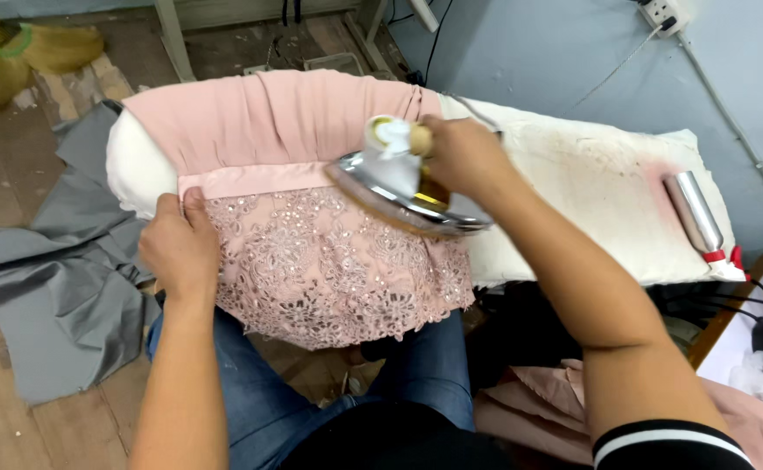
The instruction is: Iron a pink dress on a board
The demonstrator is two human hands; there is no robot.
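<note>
Here the right hand (464, 157) is wrapped around the wooden handle of a shiny metal iron (403, 196), tipped up over the pink lace garment (329, 261) that drapes across the padded white ironing board (590, 187) and hangs off its near edge. The left hand (180, 245) lies flat, fingers together, pinning the garment's left edge, with grey cloth (60, 270) on the floor beside it. A metal cylinder (693, 213) rests near the board's right end.
</note>
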